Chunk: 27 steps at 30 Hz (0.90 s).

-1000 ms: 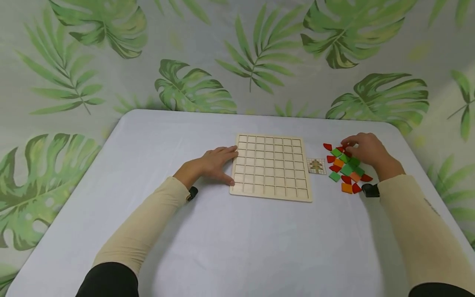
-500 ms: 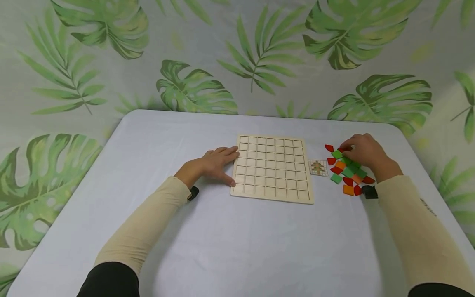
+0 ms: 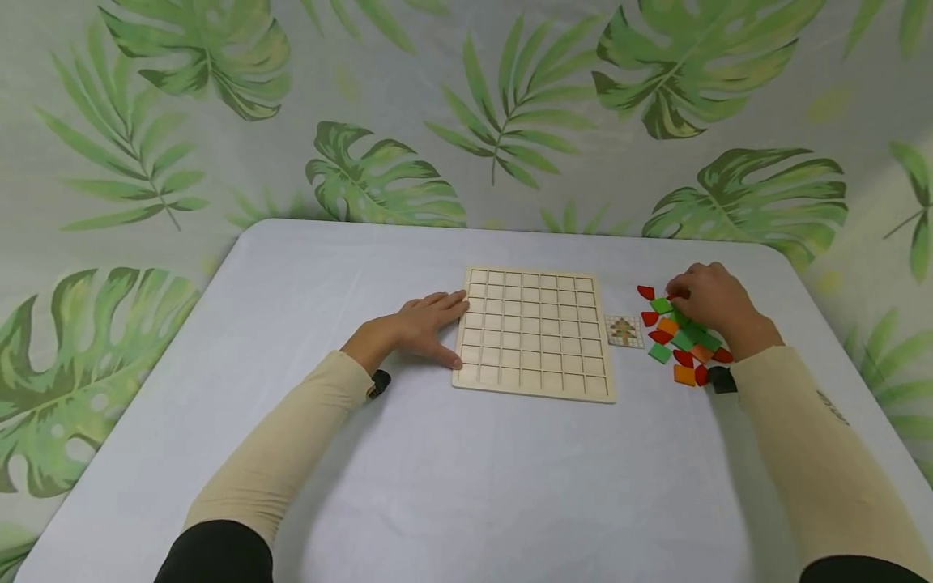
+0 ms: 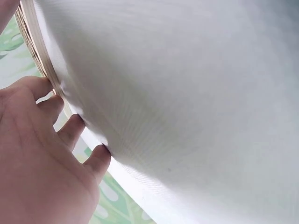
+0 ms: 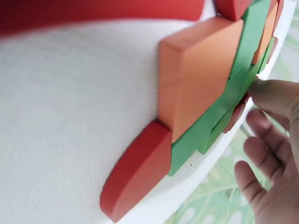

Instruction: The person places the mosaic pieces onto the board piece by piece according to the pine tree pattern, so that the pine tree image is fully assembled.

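A pale wooden grid board (image 3: 535, 334) lies on the white table. My left hand (image 3: 425, 326) rests at its left edge, fingers spread and thumb near the lower corner. In the left wrist view, the fingertips (image 4: 99, 156) press down beside the board's side (image 4: 37, 44). My right hand (image 3: 717, 304) is over the far end of a pile of small coloured pieces, thumb and index finger pinching at a red piece (image 3: 676, 295). In the right wrist view its thumb (image 5: 271, 95) meets the green pieces (image 5: 224, 109), while the other fingers curl loosely.
A small card (image 3: 624, 332) with a tree pattern on a grid lies between board and pile. Orange squares (image 3: 684, 375), green squares (image 3: 659, 353) and red rounded pieces (image 3: 645, 291) are spread close together. A leaf-patterned cloth (image 3: 394, 105) hangs behind the table.
My right thumb and index finger have drawn together at the far end of the pile, and the hand has shifted slightly left. The left hand has stayed at the board's edge.
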Tool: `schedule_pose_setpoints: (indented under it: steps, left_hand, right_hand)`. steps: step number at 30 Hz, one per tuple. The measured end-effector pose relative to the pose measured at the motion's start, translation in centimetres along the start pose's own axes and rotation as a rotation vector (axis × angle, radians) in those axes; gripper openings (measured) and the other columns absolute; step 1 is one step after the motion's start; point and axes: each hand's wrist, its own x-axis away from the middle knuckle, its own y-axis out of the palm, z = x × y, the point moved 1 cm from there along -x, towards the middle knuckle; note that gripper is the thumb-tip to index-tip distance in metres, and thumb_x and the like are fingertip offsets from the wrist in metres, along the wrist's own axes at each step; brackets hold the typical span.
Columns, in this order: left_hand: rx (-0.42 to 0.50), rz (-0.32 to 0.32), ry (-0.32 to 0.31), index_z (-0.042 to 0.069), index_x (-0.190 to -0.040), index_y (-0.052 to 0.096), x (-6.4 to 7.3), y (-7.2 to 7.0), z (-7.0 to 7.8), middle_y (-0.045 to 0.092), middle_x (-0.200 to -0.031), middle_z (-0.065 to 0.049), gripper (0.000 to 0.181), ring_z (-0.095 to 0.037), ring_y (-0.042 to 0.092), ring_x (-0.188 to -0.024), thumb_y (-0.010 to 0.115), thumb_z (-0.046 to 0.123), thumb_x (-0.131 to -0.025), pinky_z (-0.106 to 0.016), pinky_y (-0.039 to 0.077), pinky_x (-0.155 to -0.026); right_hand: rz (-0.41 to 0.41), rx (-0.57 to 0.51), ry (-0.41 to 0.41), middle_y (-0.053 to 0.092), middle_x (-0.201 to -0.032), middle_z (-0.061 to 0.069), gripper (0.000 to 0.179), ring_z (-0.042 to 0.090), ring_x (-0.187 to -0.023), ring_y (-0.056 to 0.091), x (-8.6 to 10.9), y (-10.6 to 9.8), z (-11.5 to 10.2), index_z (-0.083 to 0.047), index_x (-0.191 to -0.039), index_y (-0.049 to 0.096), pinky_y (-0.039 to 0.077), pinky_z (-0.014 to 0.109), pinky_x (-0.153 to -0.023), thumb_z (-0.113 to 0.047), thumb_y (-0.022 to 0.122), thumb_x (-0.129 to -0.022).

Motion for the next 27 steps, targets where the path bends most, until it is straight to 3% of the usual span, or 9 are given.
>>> schedule_pose_setpoints:
  steps: [9, 27]
  left_hand:
    - [0.019, -0.037, -0.013, 0.019, -0.161, 0.005, 0.20, -0.01, 0.13, -0.006, -0.170, 0.001, 0.109, -0.029, 0.000, -0.158, 0.069, 0.061, -0.084, -0.058, 0.011, -0.124]
    - [0.020, -0.048, -0.016, 0.020, -0.161, 0.003, 0.13, -0.13, 0.23, -0.008, -0.170, 0.002, 0.109, -0.028, -0.003, -0.158, 0.068, 0.061, -0.084, -0.058, 0.008, -0.125]
  right_hand:
    - [-0.028, 0.016, 0.005, 0.061, -0.111, 0.029, 0.026, 0.047, -0.102, 0.046, 0.48, -0.10, 0.04, 0.002, -0.112, 0.071, 0.045, 0.058, -0.086, -0.013, 0.063, -0.092]
    - [0.004, 0.040, -0.012, 0.062, -0.116, 0.030, 0.031, 0.045, -0.098, 0.047, 0.17, 0.11, -0.11, 0.003, -0.117, 0.069, 0.046, 0.056, -0.082, -0.013, 0.062, -0.092]
